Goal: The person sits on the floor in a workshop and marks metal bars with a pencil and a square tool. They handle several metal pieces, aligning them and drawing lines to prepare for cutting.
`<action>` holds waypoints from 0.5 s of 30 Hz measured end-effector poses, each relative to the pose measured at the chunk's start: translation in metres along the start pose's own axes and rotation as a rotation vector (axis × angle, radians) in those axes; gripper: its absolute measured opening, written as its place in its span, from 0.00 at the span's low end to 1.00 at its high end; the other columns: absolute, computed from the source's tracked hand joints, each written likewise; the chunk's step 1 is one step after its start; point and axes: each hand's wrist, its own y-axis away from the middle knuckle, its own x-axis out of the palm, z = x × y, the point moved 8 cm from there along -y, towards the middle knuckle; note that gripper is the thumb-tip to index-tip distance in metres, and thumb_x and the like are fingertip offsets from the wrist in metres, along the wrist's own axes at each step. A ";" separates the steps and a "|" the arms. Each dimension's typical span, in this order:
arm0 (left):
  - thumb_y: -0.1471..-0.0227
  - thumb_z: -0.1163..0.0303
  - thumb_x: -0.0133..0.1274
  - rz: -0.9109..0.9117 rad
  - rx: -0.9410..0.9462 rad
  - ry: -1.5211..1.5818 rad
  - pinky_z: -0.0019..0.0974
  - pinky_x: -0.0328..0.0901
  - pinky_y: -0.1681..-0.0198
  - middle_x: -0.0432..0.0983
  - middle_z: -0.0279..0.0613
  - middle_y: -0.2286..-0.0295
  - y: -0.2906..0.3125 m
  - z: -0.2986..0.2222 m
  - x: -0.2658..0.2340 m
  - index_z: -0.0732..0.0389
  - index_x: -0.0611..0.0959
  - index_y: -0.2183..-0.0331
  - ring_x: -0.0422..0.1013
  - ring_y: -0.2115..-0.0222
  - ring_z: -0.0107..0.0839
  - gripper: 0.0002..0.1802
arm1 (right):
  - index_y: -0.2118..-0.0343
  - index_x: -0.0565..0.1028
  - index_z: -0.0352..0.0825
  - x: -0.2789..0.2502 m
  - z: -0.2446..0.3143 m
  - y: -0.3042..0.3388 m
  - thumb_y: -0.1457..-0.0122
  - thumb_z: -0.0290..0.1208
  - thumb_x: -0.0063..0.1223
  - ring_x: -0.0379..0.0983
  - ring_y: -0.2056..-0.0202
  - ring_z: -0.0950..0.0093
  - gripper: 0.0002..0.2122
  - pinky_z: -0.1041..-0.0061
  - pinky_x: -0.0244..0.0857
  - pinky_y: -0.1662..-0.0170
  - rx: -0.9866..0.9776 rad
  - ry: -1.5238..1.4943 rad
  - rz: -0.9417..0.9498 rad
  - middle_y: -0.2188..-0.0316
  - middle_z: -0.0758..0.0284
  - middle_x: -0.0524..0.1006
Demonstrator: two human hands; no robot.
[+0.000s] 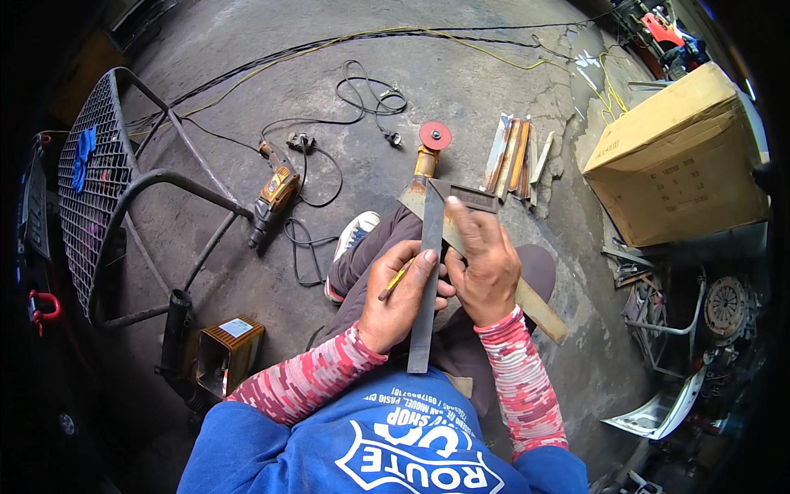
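Note:
My left hand [399,296] is closed round a flat grey metal bar [424,321], thumb on its face. A short yellow pencil [397,278] is tucked in the same hand. A square with a dark stock [467,197] lies across the bar's far end. My right hand [484,263] grips it from the right, its curled fingers partly hidden. A long pale strip [541,311], perhaps the square's blade, runs from under that hand to the lower right. Just beyond the bar's far end is an angle grinder [426,161] with a red disc [434,136].
On the floor at left lie an orange drill [276,193] and black cords [362,107]. A metal frame with mesh [99,181] stands farther left, near an open tin [234,337]. Rusty metal strips [514,156] and a cardboard box [679,160] are at right.

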 end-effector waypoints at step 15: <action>0.34 0.65 0.60 -0.093 0.073 -0.177 0.24 0.69 0.78 0.74 0.30 0.73 -0.023 -0.023 -0.013 0.62 0.80 0.60 0.71 0.78 0.18 0.11 | 0.38 0.79 0.53 0.006 0.005 -0.013 0.51 0.18 0.62 0.76 0.63 0.62 0.34 0.62 0.73 0.59 -0.034 0.054 0.041 0.64 0.65 0.74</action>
